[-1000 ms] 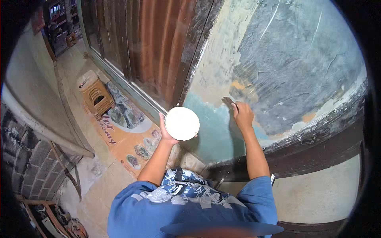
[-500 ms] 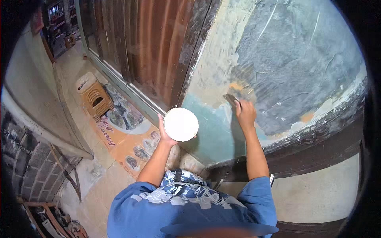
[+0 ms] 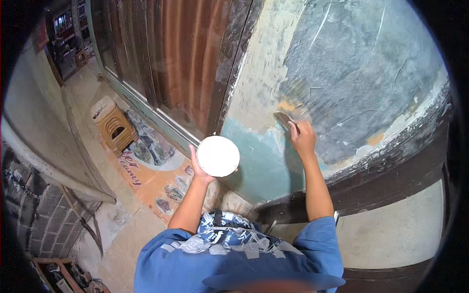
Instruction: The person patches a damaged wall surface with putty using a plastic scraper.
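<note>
My left hand (image 3: 199, 168) is wrapped round the side of a round white tub (image 3: 218, 156), held out in front of the wall's lower left corner. Glare makes the tub's top plain white, so its contents cannot be made out. In my right hand (image 3: 305, 138) is a paintbrush (image 3: 284, 118), gripped by its handle. Its bristle end is at the wall (image 3: 254, 161), where cream paint meets teal and grey areas, just below a small orange patch (image 3: 287, 105).
A brown framed door or window (image 3: 185, 63) stands left of the wall. A tan plastic stool (image 3: 113, 124) rests on an orange printed banner (image 3: 146, 183) on the tiled floor. Left are a pipe (image 3: 63, 178) and grey blocks (image 3: 49, 219). Dark trim (image 3: 371, 188) runs along the wall's lower edge.
The view has shifted slightly. The brush tip sits a little higher on the wall, closer to the orange patch. Both hands keep their hold.
</note>
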A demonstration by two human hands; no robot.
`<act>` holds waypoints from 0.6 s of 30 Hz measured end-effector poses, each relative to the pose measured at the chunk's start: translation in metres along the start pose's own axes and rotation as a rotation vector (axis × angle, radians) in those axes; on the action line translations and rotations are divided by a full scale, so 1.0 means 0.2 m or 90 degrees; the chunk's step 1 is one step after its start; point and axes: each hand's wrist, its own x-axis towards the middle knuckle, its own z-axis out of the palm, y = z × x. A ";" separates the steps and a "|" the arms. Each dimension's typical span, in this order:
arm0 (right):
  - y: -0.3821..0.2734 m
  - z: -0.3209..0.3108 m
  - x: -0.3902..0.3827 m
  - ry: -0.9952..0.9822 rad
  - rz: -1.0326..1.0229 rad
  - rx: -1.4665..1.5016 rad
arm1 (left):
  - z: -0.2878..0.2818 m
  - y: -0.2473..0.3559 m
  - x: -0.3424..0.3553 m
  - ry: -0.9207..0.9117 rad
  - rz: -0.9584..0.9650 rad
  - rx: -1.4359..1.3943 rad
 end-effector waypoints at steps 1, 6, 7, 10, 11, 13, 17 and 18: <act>-0.01 0.01 -0.02 0.001 0.000 -0.002 | 0.01 0.00 0.00 -0.002 -0.001 0.000; 0.05 0.12 -0.15 -0.086 -0.035 -0.050 | 0.02 0.00 0.01 -0.007 -0.002 -0.003; 0.02 0.11 -0.13 -0.092 -0.038 -0.074 | 0.02 0.00 0.00 -0.004 0.000 -0.002; 0.00 0.04 -0.03 -0.035 0.021 -0.085 | 0.01 0.02 -0.01 -0.010 0.005 -0.011; -0.01 0.02 -0.01 -0.014 0.050 -0.080 | 0.00 0.02 -0.02 -0.017 0.005 -0.015; -0.03 0.02 -0.05 -0.013 0.058 -0.056 | -0.05 0.02 -0.01 0.023 0.024 -0.008; -0.03 0.11 -0.18 -0.091 -0.015 -0.034 | -0.02 0.02 -0.01 -0.008 0.018 -0.004; -0.02 0.12 -0.19 -0.124 -0.017 -0.055 | -0.03 0.02 -0.01 0.004 0.026 -0.008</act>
